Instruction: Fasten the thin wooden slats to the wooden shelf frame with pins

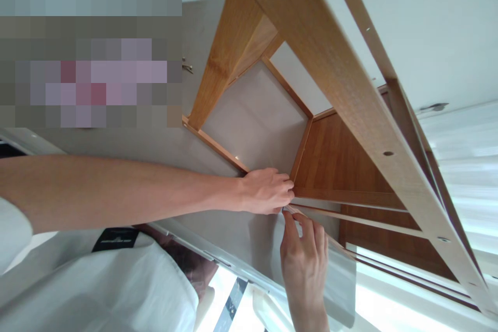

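1. Brown timber meets both hands: an angular, open brown wooden frame of smooth rails, the thing being worked on, spans the centre and right of the view.
2. Bent over a corner of the frame, the bare left hand has its knuckles up and fingers curled; whether it grips or only presses, I cannot tell.
3. At that same corner of the frame, the bare right hand is drawn narrow, thumb and forefinger pinching what looks like a thin dark sliver, too small to identify.
4. Several rails meet at joined corners, and a flat brown wood-grained panel sits within the frame, so much of it seems put together. The corner under the fingers looks unfinished; how many other joints remain cannot be told.
5. Beneath the frame spreads a smooth grey tabletop; left of the frame lie small brass-coloured metal pieces, beside a pixelated patch.
6. Farther from the frame, a white cloth garment with a black label shows at lower left, and a sheer white curtain hangs to its right.
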The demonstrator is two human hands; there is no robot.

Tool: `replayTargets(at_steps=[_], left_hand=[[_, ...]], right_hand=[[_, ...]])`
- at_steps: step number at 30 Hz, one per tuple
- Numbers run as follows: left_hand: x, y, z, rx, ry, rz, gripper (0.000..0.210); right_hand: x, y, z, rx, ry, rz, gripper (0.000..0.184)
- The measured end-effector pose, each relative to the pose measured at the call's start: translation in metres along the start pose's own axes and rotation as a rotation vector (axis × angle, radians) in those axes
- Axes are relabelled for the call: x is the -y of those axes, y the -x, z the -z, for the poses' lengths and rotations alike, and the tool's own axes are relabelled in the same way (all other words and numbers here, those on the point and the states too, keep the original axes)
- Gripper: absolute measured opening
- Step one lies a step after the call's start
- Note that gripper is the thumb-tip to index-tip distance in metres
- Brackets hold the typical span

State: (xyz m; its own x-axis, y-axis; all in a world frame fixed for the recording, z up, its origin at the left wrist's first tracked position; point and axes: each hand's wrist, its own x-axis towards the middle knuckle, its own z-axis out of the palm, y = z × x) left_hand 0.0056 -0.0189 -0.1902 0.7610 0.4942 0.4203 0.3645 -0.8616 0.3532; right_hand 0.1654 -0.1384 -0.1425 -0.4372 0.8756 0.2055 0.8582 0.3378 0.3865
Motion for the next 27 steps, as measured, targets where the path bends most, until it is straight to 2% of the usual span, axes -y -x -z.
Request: replayTargets(at_steps=[9,13,19,27], left_hand=[[0.000,-0.001,0.003,0.028,0.001,0.012,0.009],[0.000,0.000,0.000,0.024,0.006,0.011,0.009],[0.001,0.000,-0.004,-0.007,-0.009,-0.007,0.010],[0.002,0.000,-0.004,-0.021,-0.023,-0.008,0.009]], right_hand=[[0.005,-0.005,0.005,0.031,0.059,0.006,0.023],[0.001,-0.004,0.001,-0.003,-0.042,-0.038,0.018],[-0.004,0.008,-0.017,-0.096,-0.244,-0.157,0.020],[0.006,0.017,-0.035,-0.245,-0.449,-0.402,0.012]])
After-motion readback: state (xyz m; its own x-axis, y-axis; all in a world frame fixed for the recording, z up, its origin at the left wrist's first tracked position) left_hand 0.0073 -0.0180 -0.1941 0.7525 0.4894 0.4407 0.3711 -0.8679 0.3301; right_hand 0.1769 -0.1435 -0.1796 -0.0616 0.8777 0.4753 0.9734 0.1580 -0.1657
